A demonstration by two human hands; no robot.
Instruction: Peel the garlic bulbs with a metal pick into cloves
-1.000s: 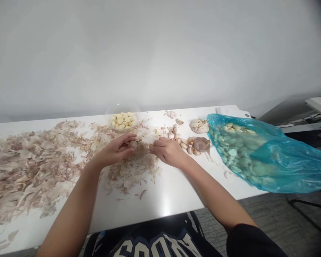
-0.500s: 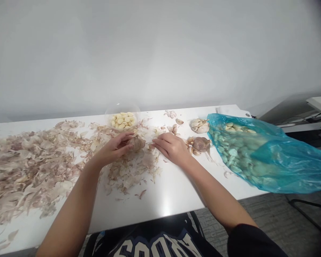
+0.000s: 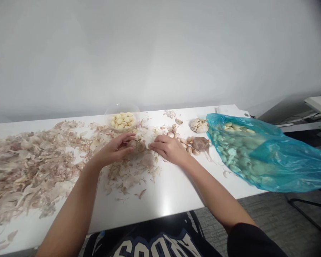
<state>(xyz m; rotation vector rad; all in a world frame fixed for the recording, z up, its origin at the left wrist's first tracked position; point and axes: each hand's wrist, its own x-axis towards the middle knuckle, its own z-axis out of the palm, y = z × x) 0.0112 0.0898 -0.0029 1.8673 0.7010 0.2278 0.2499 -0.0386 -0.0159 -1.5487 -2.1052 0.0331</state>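
My left hand (image 3: 115,150) is closed round a garlic bulb (image 3: 137,146), held low above the table with its papery skin on. My right hand (image 3: 169,148) is just to the right of the bulb with fingertips pinched together. A thin dark sliver shows between those fingertips and the bulb; I cannot tell whether it is a stem, a strip of skin or a small tool. Loose papery peelings (image 3: 128,173) lie under and in front of the bulb. Unpeeled garlic cloves (image 3: 184,141) sit beyond and beside my right hand.
Behind my left hand stands a clear bowl (image 3: 136,113) with peeled cloves. A big heap of garlic skins (image 3: 34,164) covers the table's left. Two garlic bulbs (image 3: 199,125) lie at right, beside a blue plastic bag (image 3: 289,157) of cloves overhanging the front edge. A wall rises behind.
My right hand has moved slightly left, closer to the bulb. The bulb is turned a little in my left hand. More unpeeled cloves show behind my right hand.
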